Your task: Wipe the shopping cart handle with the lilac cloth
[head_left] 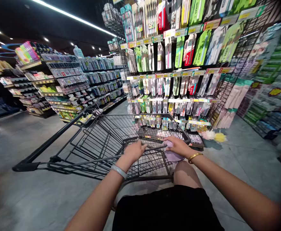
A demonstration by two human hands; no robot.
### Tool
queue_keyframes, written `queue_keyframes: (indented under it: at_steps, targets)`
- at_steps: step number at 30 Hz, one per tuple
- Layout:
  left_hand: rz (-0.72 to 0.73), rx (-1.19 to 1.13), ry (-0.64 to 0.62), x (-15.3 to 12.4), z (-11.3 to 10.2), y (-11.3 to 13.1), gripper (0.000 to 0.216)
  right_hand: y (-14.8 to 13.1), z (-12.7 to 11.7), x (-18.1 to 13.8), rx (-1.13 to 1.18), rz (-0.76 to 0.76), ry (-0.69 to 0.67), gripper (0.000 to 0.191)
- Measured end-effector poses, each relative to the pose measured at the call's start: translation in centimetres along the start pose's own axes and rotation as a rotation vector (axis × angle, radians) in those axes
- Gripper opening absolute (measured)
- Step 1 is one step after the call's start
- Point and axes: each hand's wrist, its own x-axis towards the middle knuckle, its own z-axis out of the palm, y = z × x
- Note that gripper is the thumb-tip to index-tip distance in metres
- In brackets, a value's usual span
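A black wire shopping cart [50, 140] stands close in front of my body, lying sideways across the view. My left hand [133, 150] is closed round the near top rail [154, 148] of its basket. Farther right along that rail, my right hand [177, 146] grips a light purple cloth [174, 156], which is pressed against the rail and hangs down below it. The fingertips of the right hand are partly hidden by the cloth. A pale bracelet [119, 172] circles my left wrist and a gold bangle [195, 157] my right.
Just beyond the cart, a wire rack [169, 74] holds several rows of packaged toothbrushes. More stocked shelves [68, 75] line the left. Green and blue packs [272, 73] are stacked at the right. Puffy bath sponges [219, 137] lie low beside the rack. Grey floor [34, 195] surrounds the cart.
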Motion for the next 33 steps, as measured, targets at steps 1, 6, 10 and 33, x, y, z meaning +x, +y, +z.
queue_keyframes:
  at_steps: [1, 6, 10, 33]
  targets:
    - [0.087, -0.050, 0.077, -0.1, 0.3, 1.1, 0.072, 0.0, 0.0, 0.0, 0.038, 0.008, 0.018, 0.045]
    - [0.573, -0.282, 0.209, 1.2, 4.3, 8.0, 0.127, -1.2, 0.6, 0.5, 0.393, 0.101, 0.167, 0.035]
    - [0.630, -0.312, 0.395, 2.9, 6.0, 10.9, 0.111, -2.7, 0.4, -0.6, 0.814, 0.245, 0.210, 0.042]
    - [0.338, 0.175, 0.344, 0.9, 4.9, 6.3, 0.049, 5.1, -1.3, -1.7, -0.250, 0.106, 0.104, 0.045]
